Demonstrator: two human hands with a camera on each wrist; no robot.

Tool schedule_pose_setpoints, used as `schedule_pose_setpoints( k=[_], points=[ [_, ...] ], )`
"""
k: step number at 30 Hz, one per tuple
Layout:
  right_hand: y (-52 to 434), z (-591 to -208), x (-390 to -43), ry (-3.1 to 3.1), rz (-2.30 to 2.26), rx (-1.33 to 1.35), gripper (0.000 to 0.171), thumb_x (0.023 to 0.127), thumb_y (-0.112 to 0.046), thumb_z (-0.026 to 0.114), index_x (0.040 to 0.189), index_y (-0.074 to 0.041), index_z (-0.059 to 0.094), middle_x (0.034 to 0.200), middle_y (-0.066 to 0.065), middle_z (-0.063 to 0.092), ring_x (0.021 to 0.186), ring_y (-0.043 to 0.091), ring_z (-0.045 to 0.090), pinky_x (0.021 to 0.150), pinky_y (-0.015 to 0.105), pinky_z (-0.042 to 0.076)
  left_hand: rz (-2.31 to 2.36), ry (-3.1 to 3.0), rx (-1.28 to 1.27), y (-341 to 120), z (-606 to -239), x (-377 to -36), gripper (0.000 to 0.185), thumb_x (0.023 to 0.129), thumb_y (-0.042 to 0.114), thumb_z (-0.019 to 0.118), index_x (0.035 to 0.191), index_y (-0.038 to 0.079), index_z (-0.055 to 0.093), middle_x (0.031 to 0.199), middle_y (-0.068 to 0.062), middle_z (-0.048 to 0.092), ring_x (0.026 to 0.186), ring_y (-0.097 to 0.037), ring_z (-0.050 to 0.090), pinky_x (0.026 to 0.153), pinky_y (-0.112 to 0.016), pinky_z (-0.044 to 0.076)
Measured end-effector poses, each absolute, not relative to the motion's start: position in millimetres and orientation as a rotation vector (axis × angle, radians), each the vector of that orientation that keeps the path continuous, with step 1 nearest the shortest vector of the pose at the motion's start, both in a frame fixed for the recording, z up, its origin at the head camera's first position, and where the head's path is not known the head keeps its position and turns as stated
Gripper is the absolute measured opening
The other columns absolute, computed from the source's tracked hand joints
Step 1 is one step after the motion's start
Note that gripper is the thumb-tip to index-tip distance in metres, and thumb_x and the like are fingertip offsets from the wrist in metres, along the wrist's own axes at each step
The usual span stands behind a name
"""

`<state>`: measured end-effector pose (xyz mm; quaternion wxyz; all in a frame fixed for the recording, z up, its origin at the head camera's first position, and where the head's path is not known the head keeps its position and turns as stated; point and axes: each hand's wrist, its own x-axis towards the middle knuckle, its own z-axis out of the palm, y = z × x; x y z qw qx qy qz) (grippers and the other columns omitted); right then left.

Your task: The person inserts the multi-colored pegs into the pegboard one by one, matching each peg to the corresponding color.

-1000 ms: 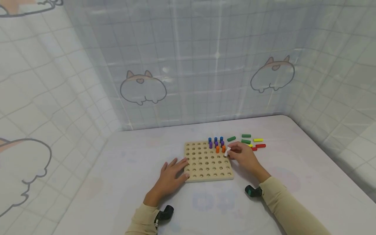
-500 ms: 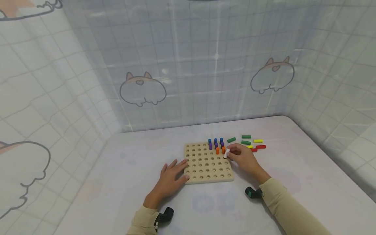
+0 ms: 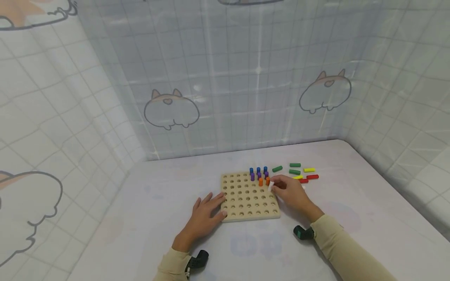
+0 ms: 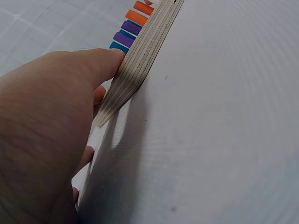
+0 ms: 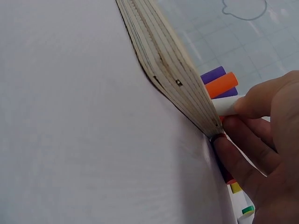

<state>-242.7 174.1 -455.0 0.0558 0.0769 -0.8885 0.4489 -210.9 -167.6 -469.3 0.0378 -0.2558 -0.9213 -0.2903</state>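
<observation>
Wooden pegboard (image 3: 247, 197), mid-table, steadied at its left edge by the flat, spread left hand (image 3: 203, 216). White peg (image 3: 270, 187), pinched in the right hand (image 3: 290, 192), has dropped from above the board's right edge onto a hole beside the orange pegs (image 3: 264, 181); seating looks imminent. Loose pegs (image 3: 299, 172) lie toward the table's far right.

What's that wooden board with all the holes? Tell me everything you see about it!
The pegboard is a square, pale wooden slab lying flat on the table, with rows of round holes. Its edge shows thin glued layers, like plywood. Blue, purple and orange pegs stand upright in holes near its far right corner. The left hand rests against its left edge, and the right hand pinches a white peg at its right side.
</observation>
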Motion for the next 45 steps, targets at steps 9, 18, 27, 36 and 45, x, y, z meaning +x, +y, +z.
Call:
schedule_pose_setpoints(
  k=[9, 18, 27, 36, 45],
  points=[
    [174, -455, -242, -2.656, 1.387, 0.270, 0.027, 0.094, -0.018, 0.073, 0.121, -0.013, 0.070, 0.112, -0.001, 0.069, 0.097, 0.017, 0.063, 0.089, 0.039, 0.055, -0.884, -2.841, -0.780, -168, -470, -212, 0.055, 0.100, 0.044, 0.058, 0.149, 0.018, 0.052, 0.156, 0.007, 0.042, 0.148, -0.036, 0.026, 0.114, -0.068, 0.005],
    [195, -451, -243, -2.640, 1.382, 0.263, 0.021, 0.097, -0.022, 0.070, 0.115, -0.013, 0.072, 0.108, -0.004, 0.070, 0.099, 0.019, 0.063, 0.090, 0.042, 0.053, -0.898, -2.844, -0.780, -169, -473, -214, 0.057, 0.100, 0.047, 0.056, 0.150, 0.019, 0.051, 0.157, 0.007, 0.040, 0.149, -0.035, 0.025, 0.114, -0.067, 0.005],
    [227, -446, -240, -2.637, 1.353, 0.106, 0.024, 0.097, -0.023, 0.069, 0.117, -0.010, 0.070, 0.113, 0.003, 0.070, 0.103, 0.023, 0.064, 0.087, 0.042, 0.056, -0.896, -2.854, -0.798, -170, -475, -214, 0.059, 0.100, 0.050, 0.054, 0.151, 0.020, 0.049, 0.158, 0.009, 0.038, 0.149, -0.034, 0.024, 0.114, -0.067, 0.004],
    [253, -445, -241, -2.613, 1.272, 0.077, 0.017, 0.098, -0.022, 0.067, 0.111, -0.011, 0.071, 0.107, 0.003, 0.071, 0.100, 0.022, 0.063, 0.081, 0.029, 0.053, -0.896, -2.836, -0.816, -168, -469, -215, 0.057, 0.101, 0.045, 0.056, 0.151, 0.017, 0.049, 0.157, 0.004, 0.040, 0.148, -0.037, 0.025, 0.113, -0.068, 0.005],
    [266, -451, -242, -2.673, 1.249, 0.041, 0.025, 0.099, -0.027, 0.066, 0.116, -0.009, 0.071, 0.113, 0.008, 0.069, 0.102, 0.027, 0.059, 0.082, 0.036, 0.050, -0.862, -2.865, -0.793, -168, -472, -217, 0.056, 0.101, 0.044, 0.057, 0.151, 0.020, 0.050, 0.157, 0.007, 0.039, 0.148, -0.036, 0.026, 0.114, -0.068, 0.005]
  ],
)
